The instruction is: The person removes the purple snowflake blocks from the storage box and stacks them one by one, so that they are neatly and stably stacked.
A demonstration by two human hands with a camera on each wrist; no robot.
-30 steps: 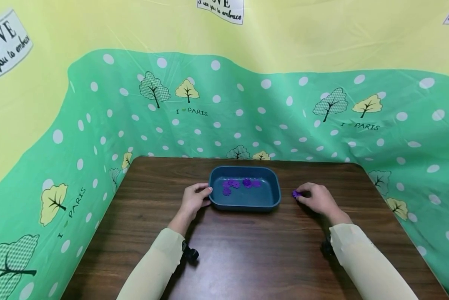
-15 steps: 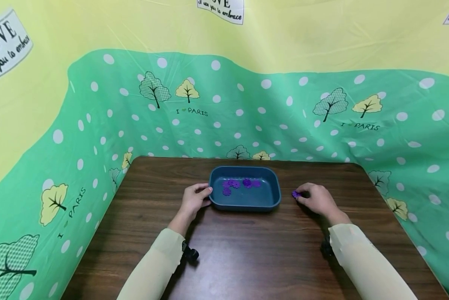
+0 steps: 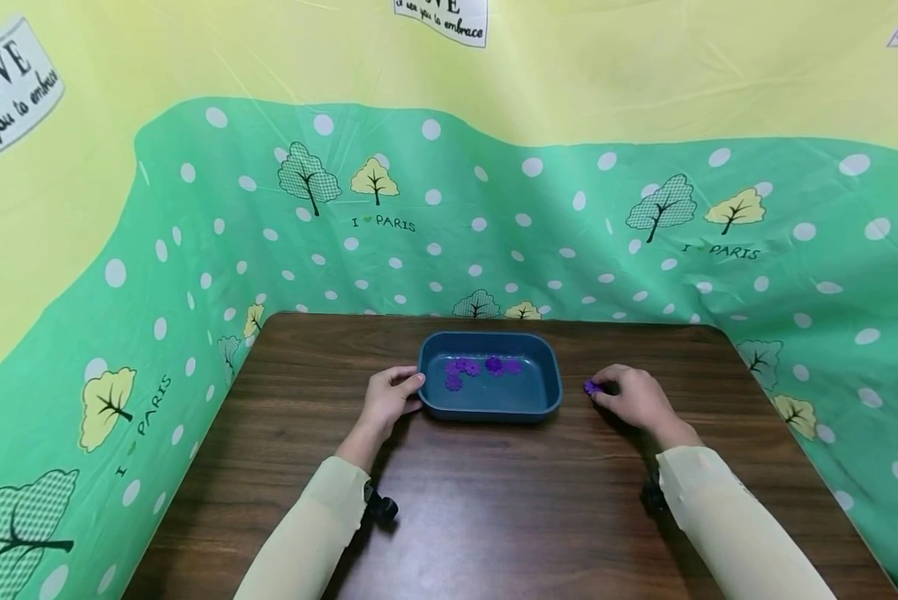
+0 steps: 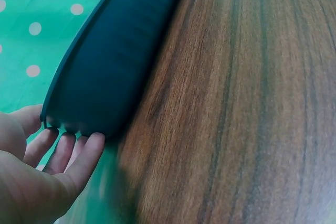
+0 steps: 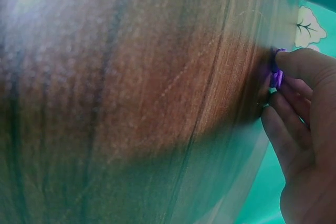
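Observation:
A dark blue rectangular tray (image 3: 486,405) lies on the table with several purple flower-shaped pieces (image 3: 454,382) inside. The left hand (image 3: 388,400) holds the tray's left end, thumb over the rim; in the left wrist view that hand (image 4: 50,166) has its fingertips against the outer wall of the tray (image 4: 110,61). To the right of the tray, the right hand (image 3: 636,400) pinches a small purple piece (image 3: 591,387) at the table surface. In the right wrist view the purple piece (image 5: 276,72) shows between thumb and fingers of the right hand (image 5: 310,124).
The brown wooden table (image 3: 486,508) carries the tray near its back edge. A green and yellow patterned cloth (image 3: 433,217) hangs behind it and at both sides. Dark wrist devices, one of them at the left cuff (image 3: 379,506), sit on both arms.

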